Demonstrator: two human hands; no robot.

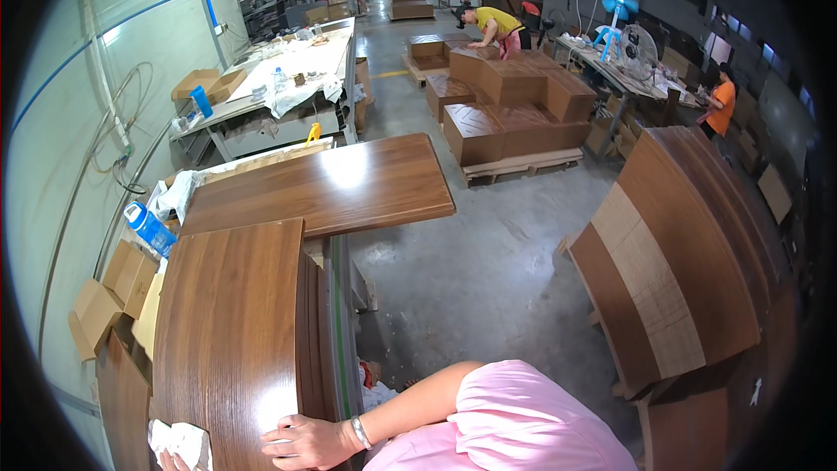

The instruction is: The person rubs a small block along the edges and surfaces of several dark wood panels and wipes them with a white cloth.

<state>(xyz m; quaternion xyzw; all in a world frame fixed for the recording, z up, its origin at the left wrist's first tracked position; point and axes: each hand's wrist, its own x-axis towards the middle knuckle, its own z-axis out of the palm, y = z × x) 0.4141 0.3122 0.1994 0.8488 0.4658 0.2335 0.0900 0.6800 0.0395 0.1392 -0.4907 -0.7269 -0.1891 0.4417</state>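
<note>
A stack of brown wood-grain panels (pixel 231 314) lies in front of me, its top face glossy. At the near left edge of the top panel, my left hand (pixel 171 462) grips a crumpled white cloth (pixel 181 441); only part of that hand shows. My right hand (pixel 307 442), with a silver bracelet at the wrist, rests on the panel's near right side, fingers stretched out and holding nothing. Another brown panel (pixel 323 183) lies crosswise beyond the stack, its right end jutting out over the floor.
A blue bottle (pixel 150 228) and open cardboard boxes (pixel 118 292) sit left of the stack. To the right stands a tall stack of curved-looking brown panels (pixel 689 253). Ahead, a person in yellow (pixel 497 24) bends over brown cabinets (pixel 514 105) on a pallet. A cluttered workbench (pixel 261 83) stands far left.
</note>
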